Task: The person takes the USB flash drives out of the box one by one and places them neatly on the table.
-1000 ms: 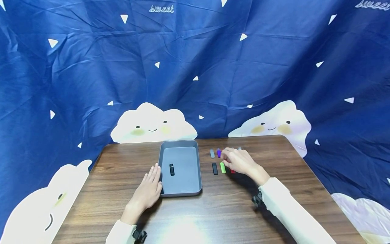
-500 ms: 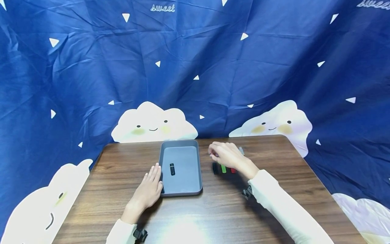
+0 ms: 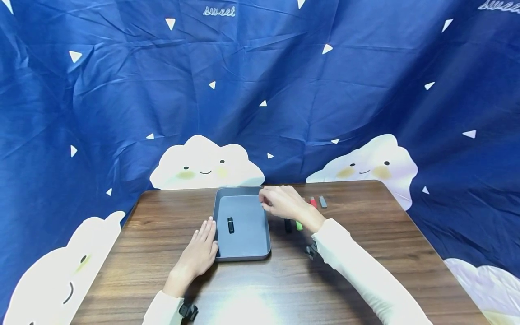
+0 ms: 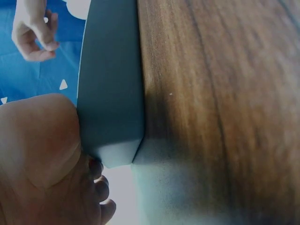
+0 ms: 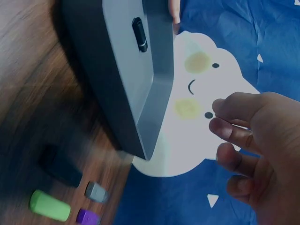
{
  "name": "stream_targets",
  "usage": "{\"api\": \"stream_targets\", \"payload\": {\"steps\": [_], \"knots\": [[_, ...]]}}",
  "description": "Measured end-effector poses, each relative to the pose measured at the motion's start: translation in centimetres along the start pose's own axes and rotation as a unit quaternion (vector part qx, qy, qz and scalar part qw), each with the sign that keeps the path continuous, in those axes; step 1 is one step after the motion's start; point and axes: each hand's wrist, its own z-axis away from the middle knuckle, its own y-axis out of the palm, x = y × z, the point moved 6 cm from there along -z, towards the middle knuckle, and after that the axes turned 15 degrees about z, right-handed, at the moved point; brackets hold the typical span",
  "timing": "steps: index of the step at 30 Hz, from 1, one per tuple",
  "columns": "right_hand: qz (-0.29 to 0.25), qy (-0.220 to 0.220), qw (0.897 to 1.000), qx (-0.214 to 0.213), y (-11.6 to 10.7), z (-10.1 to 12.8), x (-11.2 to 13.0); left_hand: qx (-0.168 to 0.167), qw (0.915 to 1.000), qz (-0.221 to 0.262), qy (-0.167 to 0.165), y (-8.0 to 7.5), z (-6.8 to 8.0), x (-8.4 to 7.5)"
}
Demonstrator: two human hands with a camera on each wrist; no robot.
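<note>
A grey rectangular tray lies on the table with one black USB stick inside. My left hand rests against its left wall, fingers extended. My right hand hovers over the tray's right rim near the far corner, fingers loosely curled; in the right wrist view nothing shows between its fingertips. Right of the tray lie a black stick, a green stick, a small grey one and a purple one. Farther right are a red stick and another grey stick. My right hand and wrist hide part of the group.
The brown wooden table ends just behind the tray. A blue cloth with white clouds hangs beyond its far edge. A dark wrist-worn device sits below my right wrist.
My right hand has moved left from over the USB sticks to the tray's right rim, uncovering the red and grey sticks at the far right. The left hand stays against the tray.
</note>
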Motion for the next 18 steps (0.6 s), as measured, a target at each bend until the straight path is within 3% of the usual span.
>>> {"api": "stream_targets", "payload": {"steps": [18], "knots": [[-0.001, -0.033, 0.999, 0.034, 1.2, -3.5, 3.8, -0.001, 1.0000, -0.007, 0.001, 0.0, -0.2, 0.2]]}}
